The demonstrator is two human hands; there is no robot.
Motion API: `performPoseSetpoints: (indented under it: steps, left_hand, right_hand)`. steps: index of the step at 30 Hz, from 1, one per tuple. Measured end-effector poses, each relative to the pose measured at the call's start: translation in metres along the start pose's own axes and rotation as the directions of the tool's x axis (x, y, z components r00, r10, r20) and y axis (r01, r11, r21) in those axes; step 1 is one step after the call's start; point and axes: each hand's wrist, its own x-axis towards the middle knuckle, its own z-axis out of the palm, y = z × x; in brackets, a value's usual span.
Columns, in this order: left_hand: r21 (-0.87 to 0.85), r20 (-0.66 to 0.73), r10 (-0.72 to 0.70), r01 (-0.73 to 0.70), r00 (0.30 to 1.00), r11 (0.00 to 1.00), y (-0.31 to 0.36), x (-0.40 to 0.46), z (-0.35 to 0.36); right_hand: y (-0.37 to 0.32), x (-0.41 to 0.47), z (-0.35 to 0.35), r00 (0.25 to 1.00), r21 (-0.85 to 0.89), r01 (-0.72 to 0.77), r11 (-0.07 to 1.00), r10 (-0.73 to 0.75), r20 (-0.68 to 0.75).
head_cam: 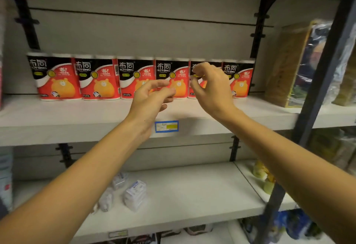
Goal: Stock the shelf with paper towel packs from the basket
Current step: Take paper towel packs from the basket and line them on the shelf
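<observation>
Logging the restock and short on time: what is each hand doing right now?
Left hand: open, fingers loosely curled, holding nothing.
Right hand: open, fingers loosely bent in front of the paper towel packs, gripping nothing.

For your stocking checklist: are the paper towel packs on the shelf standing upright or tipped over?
Upright. All six paper towel packs stand in one row at the back of the shelf, labels facing forward and bases flat on it.
</observation>
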Motion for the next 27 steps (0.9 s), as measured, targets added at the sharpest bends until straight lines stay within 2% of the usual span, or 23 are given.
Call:
performPoseSetpoints:
  steps: [5, 10, 13, 17, 21, 27]
  left_hand:
    - [0.060, -0.028, 0.098, -0.096, 0.995, 0.994, -0.018, -0.047, -0.070]
    - [0.060, -0.055, 0.199, -0.195, 0.979, 0.979, -0.076, -0.100, -0.130]
    - [0.068, -0.057, 0.161, -0.157, 0.985, 0.985, -0.126, -0.135, -0.154]
    - [0.130, -0.033, 0.035, -0.031, 0.999, 0.991, -0.199, -0.187, -0.184]
    - [0.248, -0.059, -0.126, 0.136, 0.990, 0.959, -0.304, -0.251, -0.221]
    - [0.319, -0.184, -0.413, 0.452, 0.892, 0.833, -0.476, -0.367, -0.264]
  right_hand:
    - [-0.075, -0.053, 0.019, 0.999, 0.061, 0.024, 0.998, -0.026, 0.043]
    - [-0.140, -0.137, 0.045, 0.996, 0.099, -0.018, 0.995, 0.009, 0.091]
    - [-0.163, -0.200, 0.059, 0.992, 0.109, -0.046, 0.993, 0.032, 0.124]
    - [-0.172, -0.289, 0.080, 0.952, 0.121, -0.134, 0.984, 0.094, 0.292]
    - [-0.157, -0.402, 0.121, 0.859, 0.108, -0.256, 0.961, 0.175, 0.481]
    - [-0.121, -0.618, 0.158, 0.579, -0.066, -0.454, 0.888, 0.351, 0.736]
